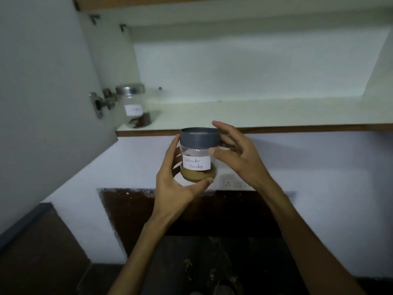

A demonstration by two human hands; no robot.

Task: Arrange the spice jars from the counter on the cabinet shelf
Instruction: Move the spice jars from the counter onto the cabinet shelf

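Note:
A clear coriander powder jar [198,154] with a grey lid and a handwritten white label is held upright in the air, just below the front edge of the cabinet shelf [255,116]. My left hand [176,184] cups its base and left side. My right hand [236,152] touches its right side with thumb and fingertips near the lid. Brownish powder fills the jar's bottom. A second clear jar [134,105] with a metal lid and dark contents stands at the shelf's far left.
The open cabinet door [42,103] hangs at the left with its metal hinge [102,102]. A wall socket [231,184] sits behind the jar. The dark counter [212,262] lies below. An upper shelf edge [191,3] runs across the top.

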